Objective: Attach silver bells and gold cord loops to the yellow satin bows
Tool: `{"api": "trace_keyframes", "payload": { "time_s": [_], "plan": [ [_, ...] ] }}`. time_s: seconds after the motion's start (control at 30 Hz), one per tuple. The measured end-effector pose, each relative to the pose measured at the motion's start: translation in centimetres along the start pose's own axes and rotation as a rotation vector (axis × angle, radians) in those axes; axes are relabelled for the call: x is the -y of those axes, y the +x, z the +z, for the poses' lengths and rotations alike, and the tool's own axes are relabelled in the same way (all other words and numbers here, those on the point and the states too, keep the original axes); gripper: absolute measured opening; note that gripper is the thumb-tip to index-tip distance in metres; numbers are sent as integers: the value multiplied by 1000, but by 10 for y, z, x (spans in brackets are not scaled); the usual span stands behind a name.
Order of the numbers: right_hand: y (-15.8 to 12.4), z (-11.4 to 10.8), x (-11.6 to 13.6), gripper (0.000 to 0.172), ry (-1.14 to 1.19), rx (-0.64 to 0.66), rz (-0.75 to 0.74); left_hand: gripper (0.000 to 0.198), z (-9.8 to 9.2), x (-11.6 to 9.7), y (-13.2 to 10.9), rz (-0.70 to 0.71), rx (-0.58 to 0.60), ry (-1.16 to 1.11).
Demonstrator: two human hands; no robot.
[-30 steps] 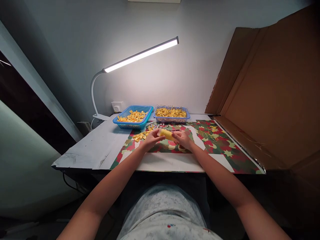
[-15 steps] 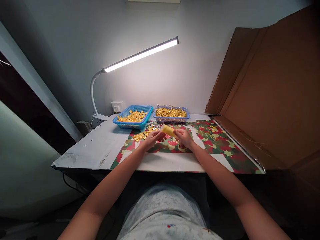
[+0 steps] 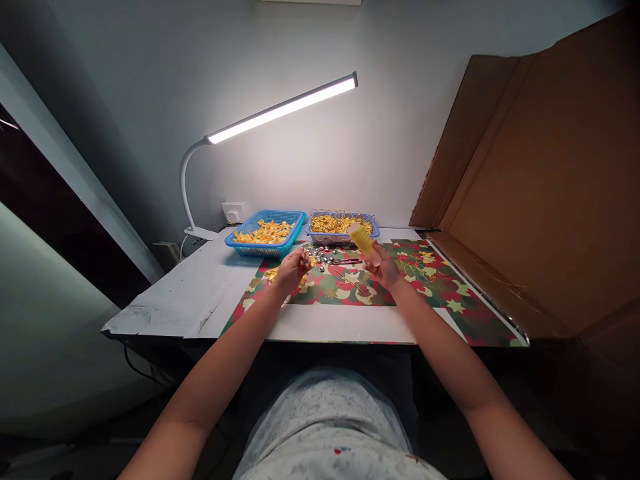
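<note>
My right hand (image 3: pixel 384 268) is closed around a spool of yellow thread (image 3: pixel 363 241), held tilted above the patterned sheet. Over at the left, my left hand (image 3: pixel 294 268) has its fingers pinched together; whatever is between them is too small to make out. Yellow ribbon pieces (image 3: pixel 271 273) lie under and beside that hand, partly hidden by it. Small silver bells (image 3: pixel 319 256) are scattered just right of its fingertips. Between the hands rests a slim tool with reddish handles (image 3: pixel 346 261), and nearer to me a thin gold cord (image 3: pixel 353 285).
A blue basket (image 3: pixel 287 251) of yellow ribbon pieces and a purple basket (image 3: pixel 343 238) of gold corded pieces stand at the back. Loose gold strands (image 3: pixel 423 267) lie to the right. A lit lamp (image 3: pixel 285 110) hangs overhead, and a cardboard panel (image 3: pixel 530 180) rises on the right.
My hands have moved apart. The right one has carried the thread spool to the right and tilted it more upright; the left has moved off the spool toward the ribbon pieces.
</note>
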State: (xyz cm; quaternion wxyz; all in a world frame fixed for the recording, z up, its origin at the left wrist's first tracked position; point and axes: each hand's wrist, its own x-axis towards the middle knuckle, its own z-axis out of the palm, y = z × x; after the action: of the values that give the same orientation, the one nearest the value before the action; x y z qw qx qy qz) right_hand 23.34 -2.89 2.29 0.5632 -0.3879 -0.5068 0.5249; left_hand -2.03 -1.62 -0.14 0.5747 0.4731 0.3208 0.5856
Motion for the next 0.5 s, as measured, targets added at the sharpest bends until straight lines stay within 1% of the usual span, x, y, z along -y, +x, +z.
{"api": "trace_keyframes", "payload": {
  "time_s": [0.17,0.27,0.33,0.4,0.5],
  "plan": [
    [-1,-10,10,51,91,-23,30,32,-9,-5,4,23,-67,-58],
    [-1,-12,10,47,95,-9,65,33,-8,-7,4,38,-67,-69],
    [-2,-10,9,43,78,33,96,30,-1,-8,1,33,-25,-67],
    [-5,-6,7,41,51,104,125,29,8,-6,-4,7,47,-60],
    [-10,4,1,43,-3,225,163,36,22,-1,-14,-73,173,-49]
  ]
}}
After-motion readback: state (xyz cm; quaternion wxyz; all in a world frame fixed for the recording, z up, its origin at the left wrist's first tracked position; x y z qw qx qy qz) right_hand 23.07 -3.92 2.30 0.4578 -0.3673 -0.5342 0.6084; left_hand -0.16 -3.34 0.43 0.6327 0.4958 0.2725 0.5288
